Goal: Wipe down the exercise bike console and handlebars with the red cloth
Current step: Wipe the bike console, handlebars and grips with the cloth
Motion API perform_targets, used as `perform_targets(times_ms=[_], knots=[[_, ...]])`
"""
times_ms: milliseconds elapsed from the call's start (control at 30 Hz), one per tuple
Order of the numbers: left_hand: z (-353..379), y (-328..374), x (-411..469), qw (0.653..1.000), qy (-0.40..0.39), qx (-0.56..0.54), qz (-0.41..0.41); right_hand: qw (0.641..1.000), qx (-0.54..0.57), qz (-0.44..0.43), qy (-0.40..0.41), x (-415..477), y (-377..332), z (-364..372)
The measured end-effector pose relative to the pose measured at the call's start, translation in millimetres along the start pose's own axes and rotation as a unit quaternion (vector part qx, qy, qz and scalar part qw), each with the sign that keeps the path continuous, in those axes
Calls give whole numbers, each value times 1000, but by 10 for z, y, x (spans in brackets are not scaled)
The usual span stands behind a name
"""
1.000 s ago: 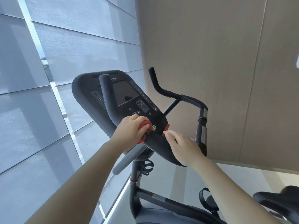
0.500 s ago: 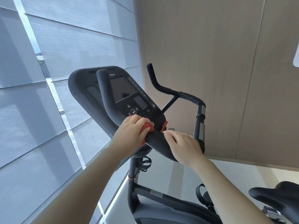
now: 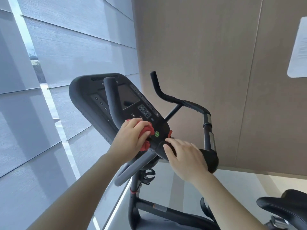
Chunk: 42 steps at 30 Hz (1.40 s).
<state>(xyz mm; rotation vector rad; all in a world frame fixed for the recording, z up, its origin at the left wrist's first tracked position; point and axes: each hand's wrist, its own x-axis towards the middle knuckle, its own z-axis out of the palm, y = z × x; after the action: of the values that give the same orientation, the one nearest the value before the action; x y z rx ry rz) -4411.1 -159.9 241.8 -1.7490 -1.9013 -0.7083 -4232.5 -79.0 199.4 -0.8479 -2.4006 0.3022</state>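
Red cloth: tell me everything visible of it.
The red cloth looks like soft fabric, bunched into a wad. The left hand grips it and covers most of it. Folds show past the fingers, and a tail pokes out under the thumb. It is held against the lower part of the black console, just below the keypad and left of the green button.

The crumpled red cloth [image 3: 147,129] lies on the near end of the tilted black console [image 3: 86,92], between black, curved handlebars [image 3: 167,98].
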Motion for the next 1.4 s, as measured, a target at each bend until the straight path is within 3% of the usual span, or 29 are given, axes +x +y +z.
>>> perform_targets(times_ms=[167,300,400,567,700,867,1000,1167,1300,1400], knots=[[-11,-98,-60,992,-47,-10,113,998,-8,33,51,-49,-14,4],[-138,-364,110,999,-22,14,18,998,-1,52,44,-69,-36,8],[-91,-296,89,997,-3,5,75,996,-16,65,54,-66,-64,23],[-41,-169,-60,984,-38,-40,172,994,-32,74,70,-57,-129,67],[-102,-246,-17,988,-84,-24,131,995,-39,66,60,-12,-254,104],[-103,-327,-48,975,-96,0,202,992,-79,64,69,-56,-271,122],[-94,-274,-37,978,-108,-5,177,995,-61,65,45,-32,-303,97],[-262,-242,-27,979,-29,22,199,998,12,46,33,101,-397,74],[-595,-453,48,984,70,63,154,998,8,52,23,146,-401,120],[-822,-580,211,989,119,52,71,995,27,59,76,149,-401,139]])
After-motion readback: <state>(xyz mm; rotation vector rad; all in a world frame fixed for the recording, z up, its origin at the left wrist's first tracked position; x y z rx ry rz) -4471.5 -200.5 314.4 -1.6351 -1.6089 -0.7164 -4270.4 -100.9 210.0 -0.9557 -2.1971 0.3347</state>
